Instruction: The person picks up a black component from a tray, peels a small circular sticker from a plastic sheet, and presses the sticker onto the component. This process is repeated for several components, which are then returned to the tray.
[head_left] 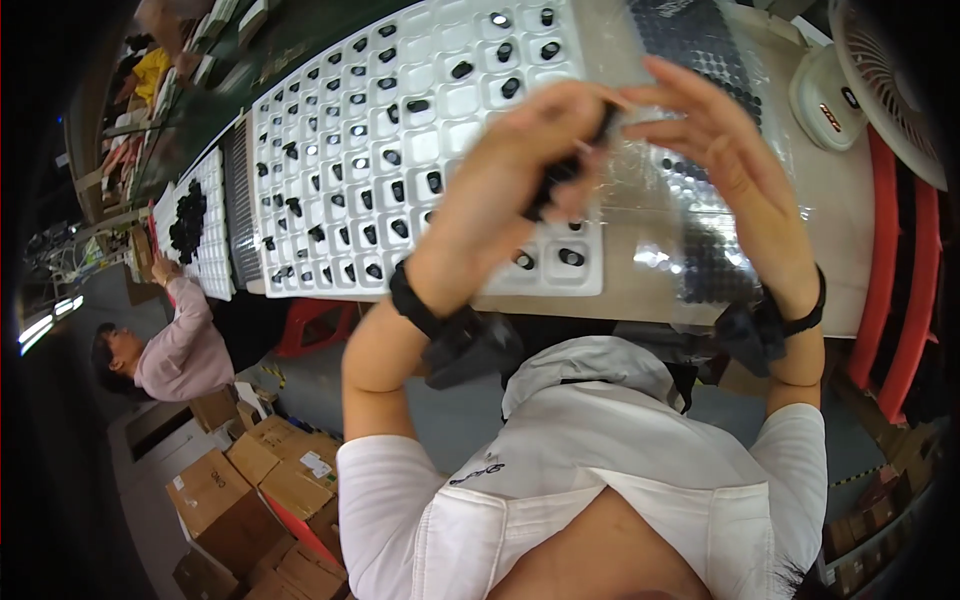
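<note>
My left hand is raised over the right part of a white compartment tray, blurred by motion. Its fingers are curled round small black pieces, whose exact kind the blur hides. My right hand is held beside it, fingers stretched and spread, fingertips close to those of the left; whether they touch I cannot tell. Small black oval pieces with shiny spots lie in many of the tray's pockets. Under my right hand lies a glossy clear sheet covered with rows of dark round dots.
A white fan stands at the far right, near red stools. On the left a person in pink sits by another white tray with a black heap. Cardboard boxes are stacked at lower left.
</note>
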